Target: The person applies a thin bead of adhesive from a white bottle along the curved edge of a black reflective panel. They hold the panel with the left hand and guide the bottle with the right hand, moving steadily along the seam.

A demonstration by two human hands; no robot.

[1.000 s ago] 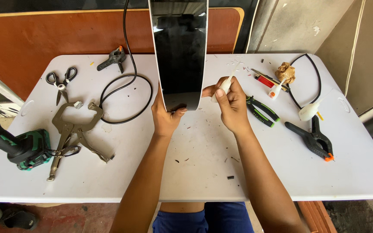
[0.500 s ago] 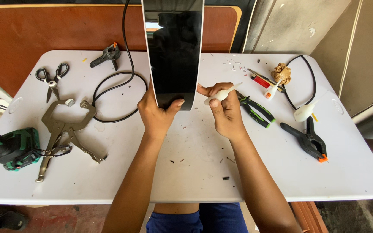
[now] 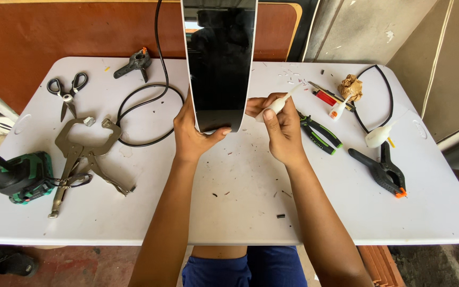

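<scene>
Head view: both forearms are reached forward from the bottom edge over a white table (image 3: 346, 212). The left hand (image 3: 193, 135) is raised at table centre, fingers curled behind and thumb hooked under the lower edge of a glossy black panel (image 3: 220, 64), which is gripped and held upright, its top cut off by the frame. The right hand (image 3: 280, 130) is set just right of the panel, fingers closed around a small white glue tube (image 3: 278, 104), nozzle tilted up and away from the panel's right edge. Left on the table are seen scissors (image 3: 67, 93), locking clamps (image 3: 83, 154), a green drill (image 3: 17, 178) and a black cable (image 3: 150, 114). Right: green-handled pliers (image 3: 320, 133), a black spring clamp (image 3: 381, 170).
</scene>
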